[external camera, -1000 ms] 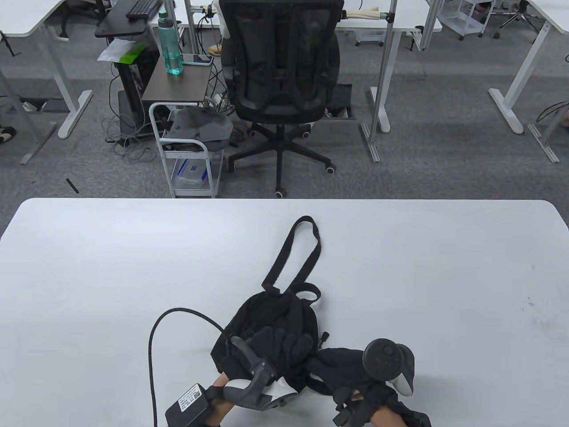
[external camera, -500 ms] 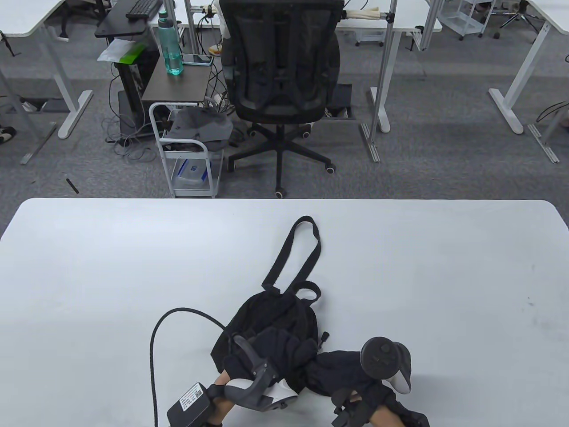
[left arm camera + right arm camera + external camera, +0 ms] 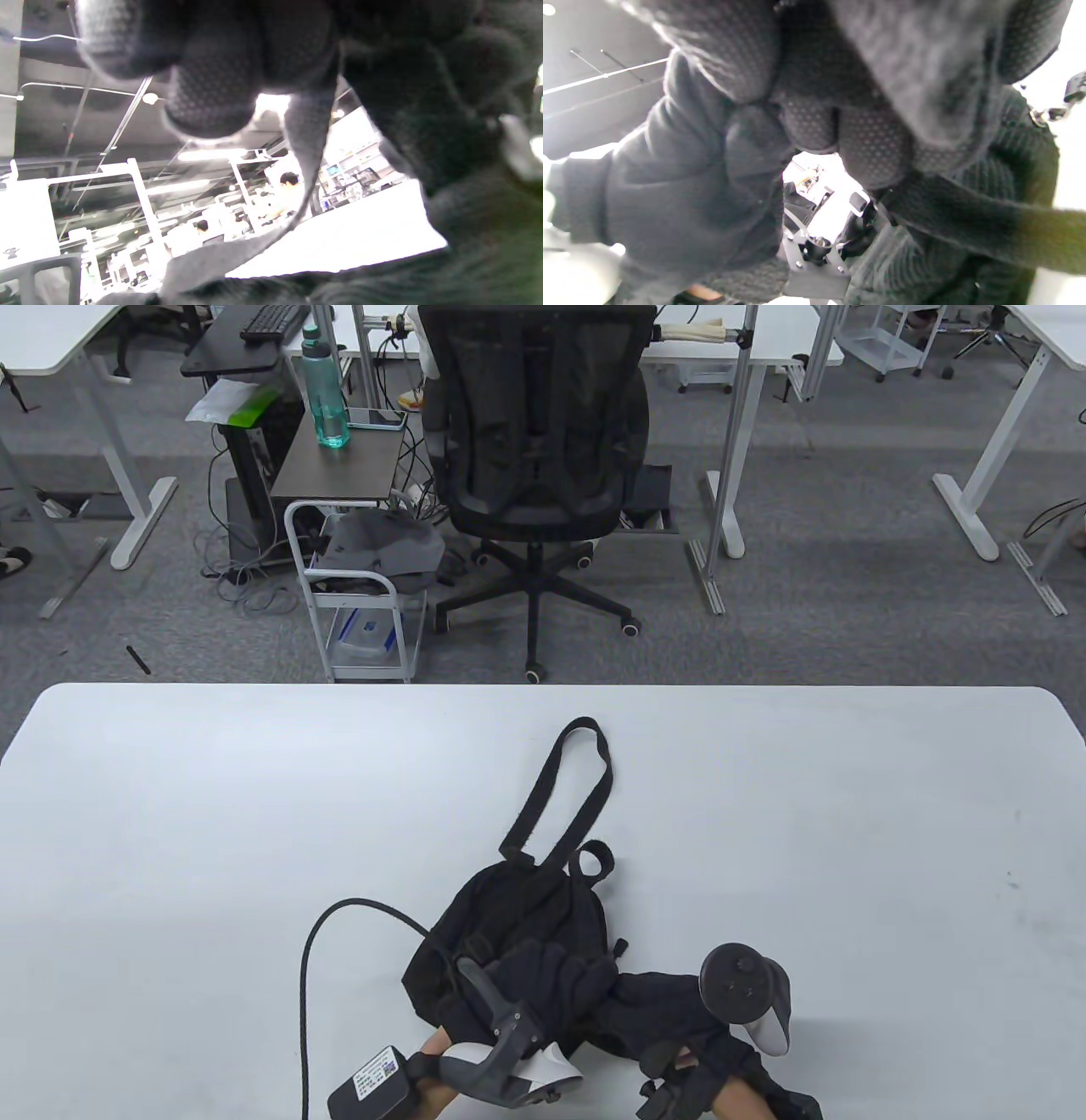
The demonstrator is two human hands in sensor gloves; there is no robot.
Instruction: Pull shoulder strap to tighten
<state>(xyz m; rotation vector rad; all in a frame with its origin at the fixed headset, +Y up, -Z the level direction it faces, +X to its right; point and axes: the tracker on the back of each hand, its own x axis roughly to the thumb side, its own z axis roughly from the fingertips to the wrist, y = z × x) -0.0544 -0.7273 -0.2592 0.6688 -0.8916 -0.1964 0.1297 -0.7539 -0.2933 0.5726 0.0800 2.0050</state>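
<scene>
A small black backpack (image 3: pixel 509 916) lies on the white table (image 3: pixel 212 814) near its front edge. One shoulder strap (image 3: pixel 594 780) loops away toward the far edge. My left hand (image 3: pixel 560 976) lies on the backpack's lower part, fingers curled on the fabric. In the left wrist view my fingertips (image 3: pixel 203 97) sit above a thin strap (image 3: pixel 306 144) that runs down from them. My right hand (image 3: pixel 662 997) is just right of the backpack. In the right wrist view its fingers (image 3: pixel 869 140) are closed in a fist on a black webbing strap (image 3: pixel 967 224).
A black cable (image 3: pixel 310 967) arcs from my left wrist across the table beside the backpack. A tracker (image 3: pixel 745 980) sits on my right hand. Beyond the far edge stand an office chair (image 3: pixel 534 432) and a white cart (image 3: pixel 356 585).
My left hand has shifted slightly right on the backpack, and its cable moved with it. The backpack's top handle loop shifted a little. My right hand barely moved.
</scene>
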